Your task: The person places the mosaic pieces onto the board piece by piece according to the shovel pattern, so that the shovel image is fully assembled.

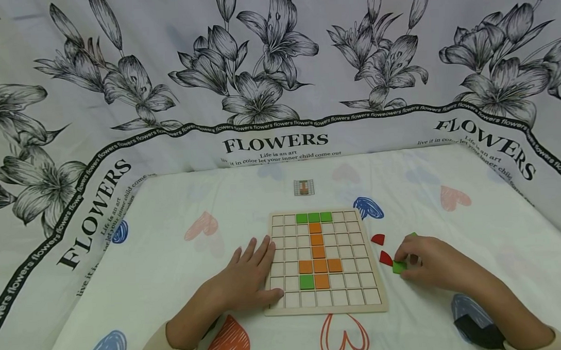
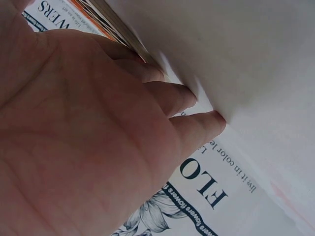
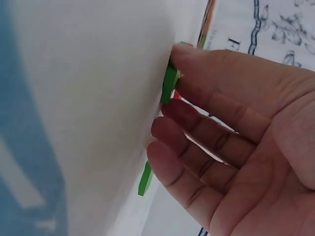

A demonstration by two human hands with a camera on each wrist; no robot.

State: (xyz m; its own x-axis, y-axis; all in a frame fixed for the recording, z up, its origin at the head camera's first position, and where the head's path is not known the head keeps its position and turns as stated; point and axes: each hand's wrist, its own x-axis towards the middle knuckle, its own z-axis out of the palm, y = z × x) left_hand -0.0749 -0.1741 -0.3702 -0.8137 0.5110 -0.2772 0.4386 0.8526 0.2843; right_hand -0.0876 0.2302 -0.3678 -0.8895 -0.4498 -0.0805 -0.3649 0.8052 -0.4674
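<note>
My left hand (image 1: 244,279) rests along the left edge of a wooden grid board (image 1: 383,295), its fingers straight and thumb at the lower left corner. The left wrist view shows the palm (image 2: 98,128) large and close, with a strip of board edge beyond. Right of the board, my right hand (image 1: 432,265) pinches a small green square tile (image 1: 398,267) between thumb and forefinger, at the cloth. A second green piece (image 3: 144,179) lies by the other fingers, mostly hidden in the head view. On the grid, orange tiles (image 1: 320,266) form a cross-like column, with several green tiles (image 1: 314,218) too.
Two red quarter-round pieces (image 1: 378,239) lie between the board and my right hand. A small picture card (image 1: 303,187) sits beyond the board's far edge. White cloth with printed hearts (image 1: 455,198) covers the table, and a flower-printed cloth (image 1: 273,93) hangs behind.
</note>
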